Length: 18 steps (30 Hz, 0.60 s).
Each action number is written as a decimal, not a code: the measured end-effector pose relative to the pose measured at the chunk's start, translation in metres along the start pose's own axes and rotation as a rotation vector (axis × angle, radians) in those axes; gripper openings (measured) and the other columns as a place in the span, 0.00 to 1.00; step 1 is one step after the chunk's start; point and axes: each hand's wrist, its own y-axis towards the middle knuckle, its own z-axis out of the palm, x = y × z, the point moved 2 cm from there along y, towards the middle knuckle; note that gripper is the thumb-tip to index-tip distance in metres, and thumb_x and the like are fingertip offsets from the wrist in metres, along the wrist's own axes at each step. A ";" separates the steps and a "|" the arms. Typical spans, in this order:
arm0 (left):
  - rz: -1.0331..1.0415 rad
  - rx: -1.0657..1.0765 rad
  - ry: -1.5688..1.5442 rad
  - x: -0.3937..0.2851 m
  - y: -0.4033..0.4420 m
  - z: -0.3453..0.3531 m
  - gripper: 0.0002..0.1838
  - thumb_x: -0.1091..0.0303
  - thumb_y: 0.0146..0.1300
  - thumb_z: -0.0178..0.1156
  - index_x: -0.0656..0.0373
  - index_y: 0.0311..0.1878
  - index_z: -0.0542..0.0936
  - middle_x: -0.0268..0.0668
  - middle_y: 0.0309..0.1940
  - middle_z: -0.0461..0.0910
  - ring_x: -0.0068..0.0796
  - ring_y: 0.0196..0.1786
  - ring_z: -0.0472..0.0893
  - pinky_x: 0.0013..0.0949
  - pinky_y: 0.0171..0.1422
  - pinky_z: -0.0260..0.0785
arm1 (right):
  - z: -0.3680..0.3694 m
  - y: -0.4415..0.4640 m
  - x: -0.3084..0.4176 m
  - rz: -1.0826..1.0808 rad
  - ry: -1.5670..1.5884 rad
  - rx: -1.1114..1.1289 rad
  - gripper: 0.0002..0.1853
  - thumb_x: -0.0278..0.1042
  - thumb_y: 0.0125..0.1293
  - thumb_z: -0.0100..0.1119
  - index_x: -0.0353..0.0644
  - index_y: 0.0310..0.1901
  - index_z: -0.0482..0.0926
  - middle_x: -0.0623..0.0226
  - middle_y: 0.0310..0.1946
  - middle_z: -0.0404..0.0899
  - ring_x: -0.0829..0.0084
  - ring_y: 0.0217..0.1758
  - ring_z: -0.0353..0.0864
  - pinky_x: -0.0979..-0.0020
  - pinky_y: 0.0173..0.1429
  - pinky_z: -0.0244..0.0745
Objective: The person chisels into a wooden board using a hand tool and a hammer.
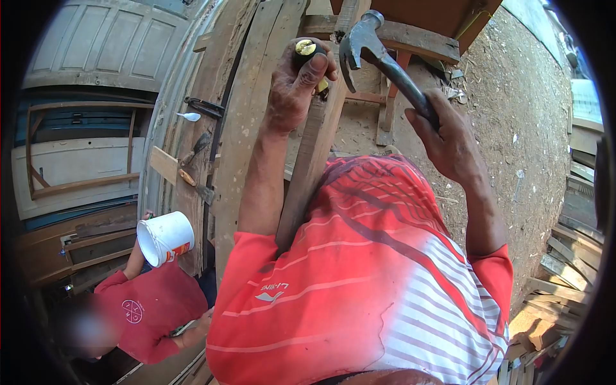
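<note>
My left hand (290,90) is closed around the black-and-yellow handle of what looks like a chisel (306,47), held upright over a long wooden beam (313,144). The handle's pale yellow butt faces up; its lower end is mostly hidden by my hand. In my right hand (454,144) is a claw hammer (396,69), gripped by its dark handle. The hammer head is raised to the right of the chisel and apart from it, with its claw turned toward my left hand.
Thick planks (247,128) lie left of the beam, with scrapers (187,178) and a black tool (204,106) beyond. At lower left a co-worker in a red shirt (160,308) is near a white bucket (165,237). Scrap wood (564,276) is piled at right.
</note>
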 end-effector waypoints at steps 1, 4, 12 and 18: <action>0.001 0.018 -0.012 0.004 -0.001 -0.002 0.17 0.60 0.76 0.64 0.60 0.58 0.76 0.34 0.43 0.82 0.24 0.44 0.83 0.31 0.52 0.76 | 0.000 -0.001 0.001 0.014 0.001 0.002 0.10 0.33 0.73 0.64 0.41 0.49 0.75 0.53 0.28 0.78 0.52 0.30 0.79 0.54 0.37 0.70; -0.033 0.025 -0.020 0.009 -0.001 -0.003 0.16 0.64 0.75 0.63 0.61 0.59 0.76 0.37 0.43 0.82 0.26 0.43 0.83 0.32 0.50 0.77 | 0.003 -0.002 0.001 0.035 0.017 0.005 0.11 0.33 0.73 0.65 0.40 0.50 0.76 0.54 0.28 0.78 0.52 0.31 0.79 0.55 0.37 0.71; 0.052 0.085 0.274 0.008 -0.015 0.014 0.15 0.69 0.62 0.69 0.59 0.49 0.76 0.35 0.36 0.81 0.22 0.38 0.79 0.29 0.43 0.74 | -0.016 0.003 0.024 -0.098 0.102 -0.131 0.12 0.33 0.73 0.66 0.40 0.51 0.76 0.58 0.27 0.76 0.62 0.27 0.78 0.63 0.34 0.72; 0.103 0.013 0.394 -0.003 -0.012 0.025 0.13 0.71 0.56 0.76 0.57 0.40 0.80 0.29 0.34 0.80 0.17 0.37 0.79 0.29 0.43 0.75 | -0.030 0.006 0.044 -0.190 -0.048 -0.165 0.12 0.30 0.73 0.65 0.43 0.52 0.73 0.60 0.27 0.78 0.63 0.25 0.80 0.65 0.32 0.74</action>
